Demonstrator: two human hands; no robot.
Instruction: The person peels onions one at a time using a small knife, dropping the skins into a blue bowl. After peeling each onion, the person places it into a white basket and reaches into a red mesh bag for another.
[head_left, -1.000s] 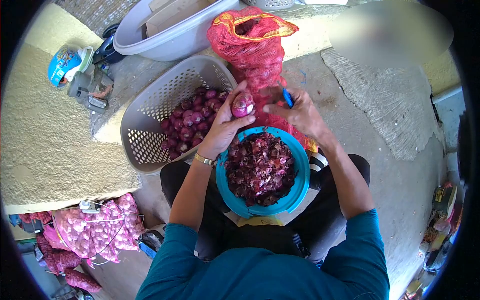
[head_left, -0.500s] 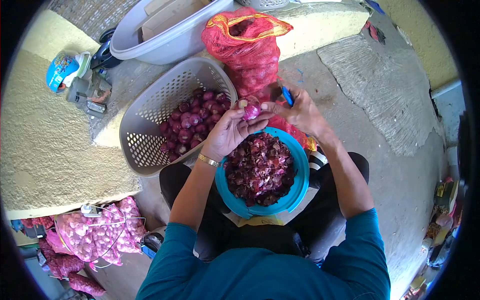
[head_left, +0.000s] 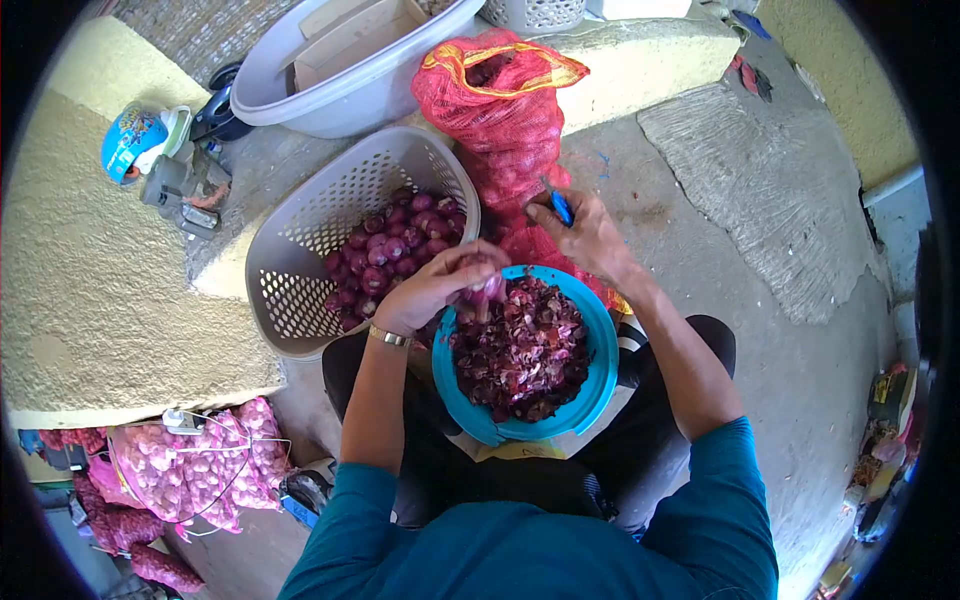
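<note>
My left hand (head_left: 440, 285), with a metal watch at the wrist, is closed around a red onion (head_left: 484, 287) at the left rim of a blue basin (head_left: 603, 375). The onion is blurred and partly covered by my fingers. Dry onion skins (head_left: 520, 350) fill the basin. Above the basin's right side, my right hand (head_left: 590, 235) grips a small knife (head_left: 562, 208) with a blue handle, its short blade pointing up and left. Several purple-red onions (head_left: 385, 250) lie in a grey perforated basket (head_left: 275, 255) to the left of the basin.
Beyond the basin stands a red mesh sack (head_left: 505, 130) of onions, its top open. A large grey tub (head_left: 350, 105) holding cardboard rests on the ledge. At the lower left is a mesh bag of garlic (head_left: 190, 465). A concrete patch (head_left: 750, 190) lies on the floor at right.
My left hand has turned over and lowered with the onion toward the basin's left rim. My right hand has drawn away from the onion, keeping the knife. The view has shifted slightly.
</note>
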